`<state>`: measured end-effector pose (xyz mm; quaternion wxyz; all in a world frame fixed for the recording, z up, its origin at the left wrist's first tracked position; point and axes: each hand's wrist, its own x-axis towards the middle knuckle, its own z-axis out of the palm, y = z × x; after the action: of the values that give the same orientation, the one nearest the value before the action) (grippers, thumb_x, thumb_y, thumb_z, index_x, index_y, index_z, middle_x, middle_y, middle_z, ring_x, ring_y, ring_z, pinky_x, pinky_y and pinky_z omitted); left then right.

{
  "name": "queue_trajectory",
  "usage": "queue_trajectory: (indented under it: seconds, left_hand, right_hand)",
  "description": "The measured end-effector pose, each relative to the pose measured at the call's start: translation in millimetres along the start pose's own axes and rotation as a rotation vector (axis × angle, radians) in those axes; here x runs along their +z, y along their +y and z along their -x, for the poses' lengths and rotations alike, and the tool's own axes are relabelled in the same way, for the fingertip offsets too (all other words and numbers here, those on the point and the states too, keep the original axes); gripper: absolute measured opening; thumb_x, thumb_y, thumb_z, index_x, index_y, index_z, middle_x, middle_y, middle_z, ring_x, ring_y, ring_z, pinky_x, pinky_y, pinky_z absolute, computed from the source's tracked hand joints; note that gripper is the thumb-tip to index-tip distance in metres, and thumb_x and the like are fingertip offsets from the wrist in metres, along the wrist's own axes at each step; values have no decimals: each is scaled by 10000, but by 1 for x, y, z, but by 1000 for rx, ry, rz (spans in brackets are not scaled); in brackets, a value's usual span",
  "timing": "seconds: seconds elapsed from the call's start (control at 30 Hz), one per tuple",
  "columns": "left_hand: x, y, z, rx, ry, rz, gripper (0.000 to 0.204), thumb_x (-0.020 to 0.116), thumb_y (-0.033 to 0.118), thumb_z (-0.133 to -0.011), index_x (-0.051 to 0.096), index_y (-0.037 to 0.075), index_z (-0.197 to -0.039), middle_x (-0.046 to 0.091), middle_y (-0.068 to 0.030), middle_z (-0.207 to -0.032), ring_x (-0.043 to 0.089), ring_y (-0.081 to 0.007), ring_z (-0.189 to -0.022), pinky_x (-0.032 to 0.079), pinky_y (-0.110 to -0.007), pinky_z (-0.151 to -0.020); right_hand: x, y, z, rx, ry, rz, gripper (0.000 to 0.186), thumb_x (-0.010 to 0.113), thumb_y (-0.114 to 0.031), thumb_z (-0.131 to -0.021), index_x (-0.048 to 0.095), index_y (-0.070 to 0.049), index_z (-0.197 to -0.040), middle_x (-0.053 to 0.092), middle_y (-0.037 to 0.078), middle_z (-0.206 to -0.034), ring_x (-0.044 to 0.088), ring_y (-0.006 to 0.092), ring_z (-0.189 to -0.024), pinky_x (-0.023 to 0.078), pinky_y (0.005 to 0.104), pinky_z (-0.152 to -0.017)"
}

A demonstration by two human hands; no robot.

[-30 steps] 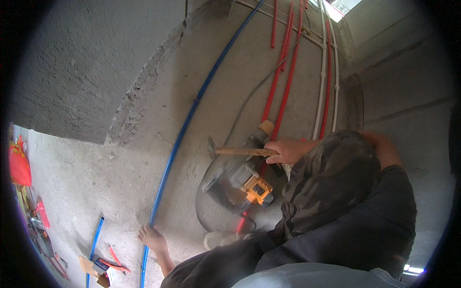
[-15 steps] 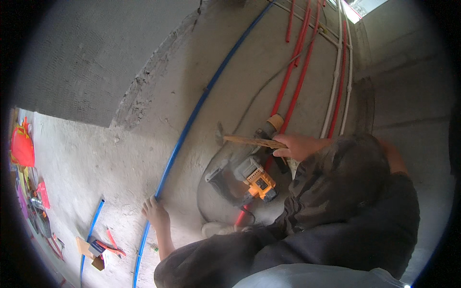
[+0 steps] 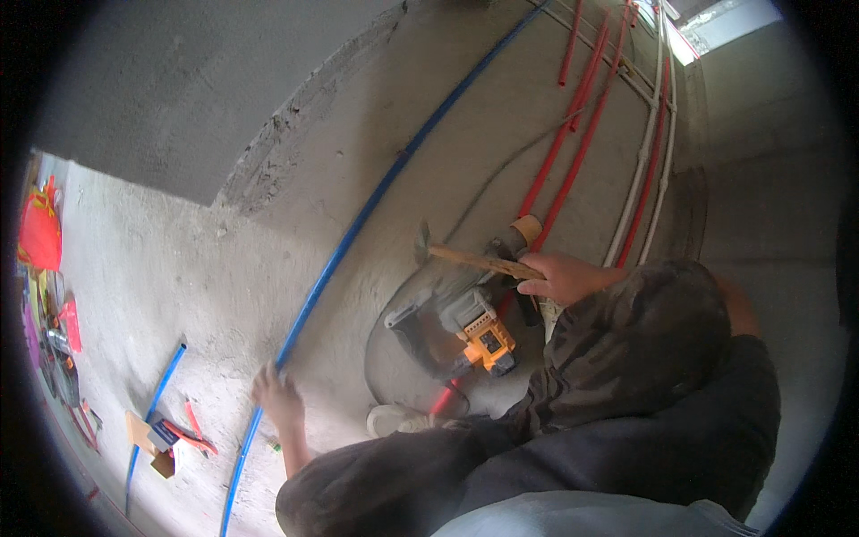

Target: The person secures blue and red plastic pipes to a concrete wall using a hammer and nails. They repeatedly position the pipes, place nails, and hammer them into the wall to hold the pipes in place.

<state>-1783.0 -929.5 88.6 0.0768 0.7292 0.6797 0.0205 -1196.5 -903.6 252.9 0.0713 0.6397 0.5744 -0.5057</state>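
- Left hand (image 3: 281, 403) now blurred, sharper before; over blue pipe (image 3: 336, 258), can't tell if gripping.
- Right hand (image 3: 573, 278) still closed round hammer (image 3: 483, 261) handle.
- Pipe runs along floor (image 3: 161, 259) toward far edge.

a rough pale grey concrete floor (image 3: 295, 233) stretches out, dimmer toward its far edge. along its upper-left edge stands a darker grey, coarse-surfaced wall (image 3: 179, 98) with a ragged base (image 3: 284, 118); a plain dull grey wall (image 3: 769, 170) borders the floor's right edge. bright white light (image 3: 684, 50) glares at the floor's upper-right corner.
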Motion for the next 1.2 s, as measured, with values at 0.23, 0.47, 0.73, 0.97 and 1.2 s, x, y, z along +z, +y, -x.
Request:
queue_trajectory:
  seconds: [0.23,0.47,0.73,0.97,1.2]
  left_hand:
    - [17,-46,3,115,41,-277,341,552,215,-979,607,19,-1254,649,-158,-1193,570,-359,-1167,398,-499,-1004]
    - [-8,-55,58,-204,143,-262,317,583,193,-940,616,59,-1226,624,-147,-1214,553,-359,-1160,397,-522,-949]
    - [15,-21,5,7,43,-151,270,599,176,-919,596,41,-1152,623,-147,-1110,564,-373,-1076,407,-506,-918]
    - [-13,-94,68,-335,-145,-395,251,612,238,-938,647,59,-1110,635,-114,-1097,572,-344,-1071,402,-511,-927]
    - [6,-19,11,-66,-26,-24,360,660,212,-907,618,63,-1232,639,-158,-1210,568,-366,-1147,391,-520,-1004]
  right_hand:
    - [8,22,0,-33,11,-23,376,634,-332,-1000,570,3,-1157,622,193,-953,627,309,-902,477,442,-780]
    - [10,20,-4,-28,57,-39,430,647,-355,-988,569,-3,-1221,650,230,-1036,645,382,-976,481,467,-830]
    - [6,22,8,-22,70,-17,410,644,-345,-992,578,1,-1202,647,219,-1000,647,357,-927,483,451,-780]
    - [14,43,11,27,80,-110,445,626,-363,-1007,563,28,-1209,644,215,-1006,642,318,-917,485,442,-790]
    - [12,25,14,27,167,-89,483,624,-375,-1006,549,38,-1245,627,210,-1008,623,320,-957,482,434,-840]
